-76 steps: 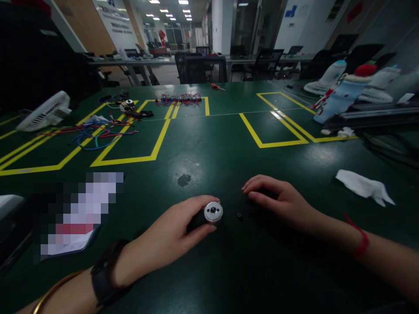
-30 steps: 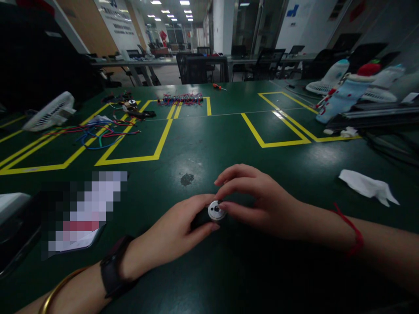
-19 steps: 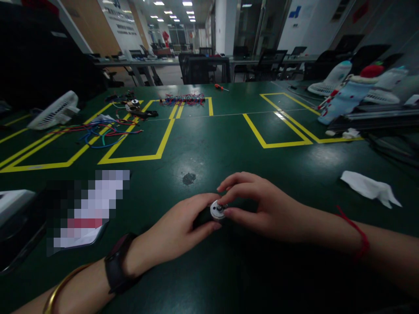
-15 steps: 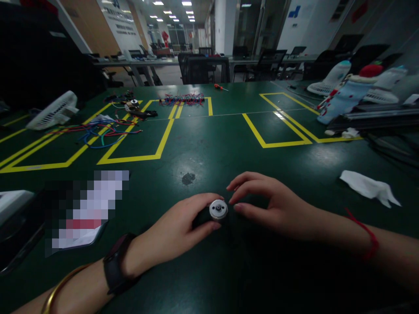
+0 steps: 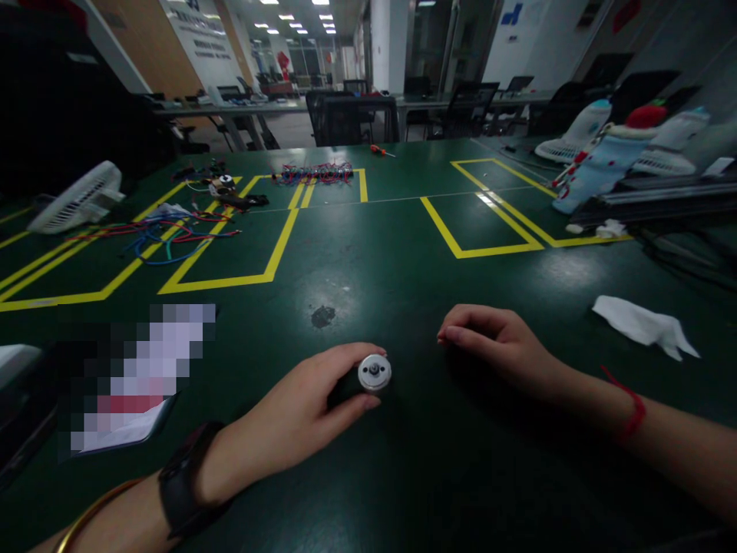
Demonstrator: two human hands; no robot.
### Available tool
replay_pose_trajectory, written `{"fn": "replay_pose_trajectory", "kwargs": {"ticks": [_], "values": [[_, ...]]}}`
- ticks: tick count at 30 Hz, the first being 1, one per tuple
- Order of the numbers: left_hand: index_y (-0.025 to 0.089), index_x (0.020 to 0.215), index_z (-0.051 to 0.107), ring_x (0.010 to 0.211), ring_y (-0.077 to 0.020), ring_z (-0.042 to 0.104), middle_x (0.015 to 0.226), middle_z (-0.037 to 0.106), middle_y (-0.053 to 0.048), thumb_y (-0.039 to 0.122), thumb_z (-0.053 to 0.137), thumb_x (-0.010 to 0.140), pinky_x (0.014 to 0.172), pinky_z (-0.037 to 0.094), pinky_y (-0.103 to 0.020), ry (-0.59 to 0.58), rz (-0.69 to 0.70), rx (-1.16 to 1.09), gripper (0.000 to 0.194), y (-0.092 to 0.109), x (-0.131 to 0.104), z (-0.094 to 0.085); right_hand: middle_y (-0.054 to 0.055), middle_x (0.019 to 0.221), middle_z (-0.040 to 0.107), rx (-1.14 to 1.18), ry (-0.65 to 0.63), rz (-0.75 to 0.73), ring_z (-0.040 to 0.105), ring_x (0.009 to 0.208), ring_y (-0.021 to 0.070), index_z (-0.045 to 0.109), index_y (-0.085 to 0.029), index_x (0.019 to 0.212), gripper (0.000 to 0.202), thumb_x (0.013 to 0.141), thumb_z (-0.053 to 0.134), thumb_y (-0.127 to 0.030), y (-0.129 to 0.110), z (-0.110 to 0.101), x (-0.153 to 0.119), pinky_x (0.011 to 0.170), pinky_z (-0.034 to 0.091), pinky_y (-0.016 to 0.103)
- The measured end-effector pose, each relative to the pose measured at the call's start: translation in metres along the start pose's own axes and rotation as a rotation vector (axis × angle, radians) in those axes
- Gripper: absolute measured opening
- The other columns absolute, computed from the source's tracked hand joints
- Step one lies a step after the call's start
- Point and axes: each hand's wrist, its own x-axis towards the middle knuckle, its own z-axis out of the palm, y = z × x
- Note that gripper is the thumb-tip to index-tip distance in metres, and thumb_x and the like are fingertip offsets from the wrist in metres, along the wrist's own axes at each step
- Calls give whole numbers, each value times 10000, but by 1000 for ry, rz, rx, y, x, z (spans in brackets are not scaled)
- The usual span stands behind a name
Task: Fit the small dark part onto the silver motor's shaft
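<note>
A small round metal part (image 5: pixel 375 372), silver on top with a central shaft and small dark holes, stands on the dark green table (image 5: pixel 391 276). My left hand (image 5: pixel 314 395) holds it from the left between thumb and fingers. Apart from it, to the right, is my right hand (image 5: pixel 495 338), its thumb and fingertips pressed together; whatever they may pinch is too small to make out.
A phone-like object (image 5: pixel 143 384), partly pixelated, lies left. A white tissue (image 5: pixel 645 322) lies right. Farther back are wires (image 5: pixel 166 230), a screwdriver (image 5: pixel 380 150), a white fan part (image 5: pixel 80 200) and a light blue snowman-like figure (image 5: pixel 599 169).
My right hand has moved right, away from the metal part, and its fingers have closed together. My left hand still holds the part. The whole view has shifted slightly.
</note>
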Motion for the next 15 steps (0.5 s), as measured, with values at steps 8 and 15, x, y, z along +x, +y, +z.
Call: {"fn": "replay_pose_trajectory", "kwargs": {"ticks": [8,15], "values": [[294,1286,473,1131,-201,579,1273,592,-11,211,602,901,984,467,-358,4,1,0,414,-1,-1,1,16,840,630,-29,-23,-23,580,756,146,670,-195,881,185,881,628,-375,-1,-3,0,659,466,263],[293,1281,474,1130,-192,577,1269,593,-5,215,608,898,990,463,-349,0,-2,0,413,0,-1,1,28,842,638,-18,-31,-10,591,765,157,662,-189,860,198,870,636,-386,-3,-2,-1,647,474,273]]}}
